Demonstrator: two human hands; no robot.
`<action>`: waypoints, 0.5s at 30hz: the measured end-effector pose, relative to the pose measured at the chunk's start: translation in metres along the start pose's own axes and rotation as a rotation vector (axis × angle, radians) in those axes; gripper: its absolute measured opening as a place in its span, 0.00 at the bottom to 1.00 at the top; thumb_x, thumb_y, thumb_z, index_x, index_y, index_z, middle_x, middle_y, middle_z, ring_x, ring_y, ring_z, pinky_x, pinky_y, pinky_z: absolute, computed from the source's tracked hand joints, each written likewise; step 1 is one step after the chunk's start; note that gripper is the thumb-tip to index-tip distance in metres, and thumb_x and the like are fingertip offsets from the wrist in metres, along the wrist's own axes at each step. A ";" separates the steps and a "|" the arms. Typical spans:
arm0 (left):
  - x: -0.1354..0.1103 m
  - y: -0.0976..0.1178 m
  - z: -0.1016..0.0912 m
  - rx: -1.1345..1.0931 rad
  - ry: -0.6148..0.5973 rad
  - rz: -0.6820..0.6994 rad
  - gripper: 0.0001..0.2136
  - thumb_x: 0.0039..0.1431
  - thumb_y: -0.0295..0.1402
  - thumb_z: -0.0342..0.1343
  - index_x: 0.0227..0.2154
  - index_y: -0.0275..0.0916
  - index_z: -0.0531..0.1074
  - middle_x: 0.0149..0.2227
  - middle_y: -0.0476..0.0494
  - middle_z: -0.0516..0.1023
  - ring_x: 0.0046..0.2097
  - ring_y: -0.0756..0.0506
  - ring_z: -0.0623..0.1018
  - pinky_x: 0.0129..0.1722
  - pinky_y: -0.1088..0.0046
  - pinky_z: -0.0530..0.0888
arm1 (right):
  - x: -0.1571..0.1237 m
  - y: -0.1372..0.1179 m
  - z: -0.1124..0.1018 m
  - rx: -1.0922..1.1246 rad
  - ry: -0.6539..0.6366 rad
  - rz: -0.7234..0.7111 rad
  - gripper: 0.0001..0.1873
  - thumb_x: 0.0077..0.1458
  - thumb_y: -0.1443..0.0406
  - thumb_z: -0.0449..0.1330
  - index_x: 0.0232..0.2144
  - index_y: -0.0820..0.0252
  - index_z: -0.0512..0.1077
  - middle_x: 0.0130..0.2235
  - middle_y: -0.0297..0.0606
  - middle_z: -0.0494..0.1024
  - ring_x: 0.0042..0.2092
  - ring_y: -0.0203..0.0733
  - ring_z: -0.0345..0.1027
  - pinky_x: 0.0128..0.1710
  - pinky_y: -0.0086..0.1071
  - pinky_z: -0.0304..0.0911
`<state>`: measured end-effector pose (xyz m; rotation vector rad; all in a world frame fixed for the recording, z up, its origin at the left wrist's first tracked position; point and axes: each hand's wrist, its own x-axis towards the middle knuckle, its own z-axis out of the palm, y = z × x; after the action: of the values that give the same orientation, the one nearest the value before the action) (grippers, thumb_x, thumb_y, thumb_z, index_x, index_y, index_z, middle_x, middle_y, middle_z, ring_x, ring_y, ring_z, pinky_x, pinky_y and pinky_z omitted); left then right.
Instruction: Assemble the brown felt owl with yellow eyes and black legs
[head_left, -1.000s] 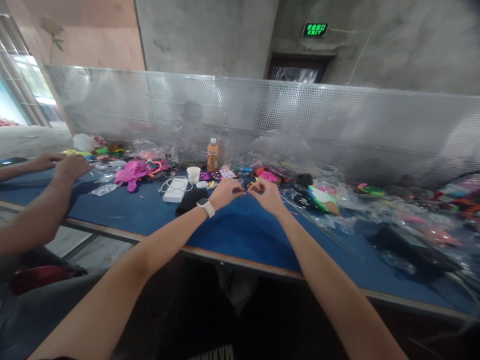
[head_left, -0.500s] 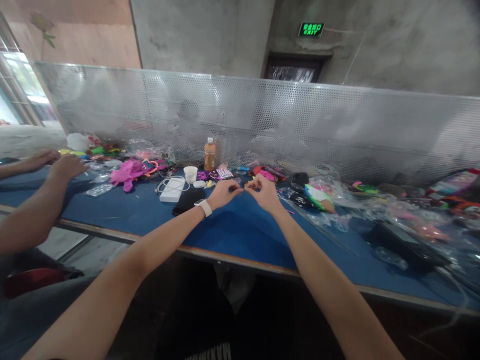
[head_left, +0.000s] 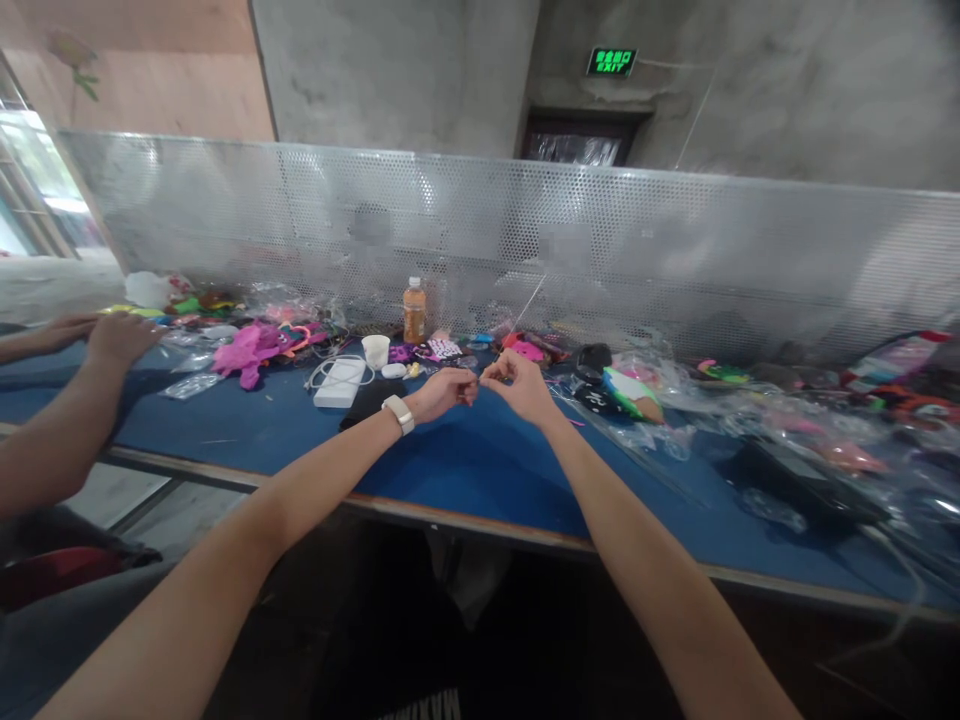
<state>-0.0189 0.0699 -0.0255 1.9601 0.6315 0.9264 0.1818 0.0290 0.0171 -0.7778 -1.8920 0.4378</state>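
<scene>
Over the blue table (head_left: 480, 490), my left hand (head_left: 444, 394) and my right hand (head_left: 519, 388) meet with their fingertips almost touching. My left hand, with a pale watch on its wrist, has its fingers curled together; whatever is in them is too small to make out. Thumb and index finger of my right hand are pinched. A thin pale strand (head_left: 528, 304), like a thread, slants up from behind that hand, and I cannot tell where its lower end is. Pink and red soft pieces (head_left: 523, 347) lie just beyond my fingers.
Left of my hands are a white box (head_left: 340, 383) with a cable, a white cup (head_left: 376, 350) and a drink bottle (head_left: 414, 312). Plastic bags (head_left: 795, 415) and a black case (head_left: 806, 490) lie right. A co-worker's hands (head_left: 112, 335) are far left; a perforated metal panel (head_left: 465, 230) stands behind.
My left fingers have curled further, with the hand turned slightly. A thin pale strand now shows above my right hand. The whole view has shifted a little.
</scene>
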 end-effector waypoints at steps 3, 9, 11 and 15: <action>-0.001 0.001 -0.002 0.048 0.014 0.018 0.18 0.71 0.39 0.60 0.57 0.36 0.72 0.56 0.37 0.75 0.52 0.40 0.79 0.51 0.55 0.80 | 0.000 0.005 0.001 0.012 -0.003 0.003 0.18 0.57 0.59 0.69 0.30 0.54 0.61 0.34 0.33 0.78 0.37 0.43 0.76 0.42 0.41 0.73; -0.004 0.014 -0.010 0.313 0.219 0.163 0.17 0.70 0.40 0.60 0.56 0.37 0.73 0.56 0.37 0.76 0.53 0.40 0.79 0.53 0.55 0.79 | 0.001 0.021 -0.001 -0.027 0.009 0.049 0.13 0.66 0.57 0.65 0.42 0.62 0.75 0.38 0.35 0.79 0.37 0.39 0.75 0.40 0.38 0.75; -0.006 0.020 -0.014 0.423 0.239 0.223 0.14 0.69 0.40 0.61 0.51 0.38 0.75 0.53 0.38 0.76 0.52 0.40 0.77 0.56 0.54 0.75 | 0.001 0.026 -0.003 -0.046 0.014 0.065 0.13 0.67 0.57 0.64 0.45 0.62 0.75 0.41 0.37 0.80 0.38 0.40 0.76 0.40 0.39 0.75; -0.008 0.027 -0.016 0.600 0.245 0.302 0.08 0.68 0.38 0.62 0.43 0.40 0.78 0.48 0.39 0.78 0.52 0.38 0.75 0.59 0.56 0.67 | 0.003 0.033 -0.005 -0.076 -0.002 0.089 0.14 0.67 0.58 0.64 0.48 0.62 0.75 0.44 0.39 0.80 0.41 0.41 0.77 0.42 0.40 0.76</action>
<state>-0.0342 0.0585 0.0007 2.5458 0.8382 1.2845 0.1960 0.0551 0.0007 -0.9147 -1.8899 0.4243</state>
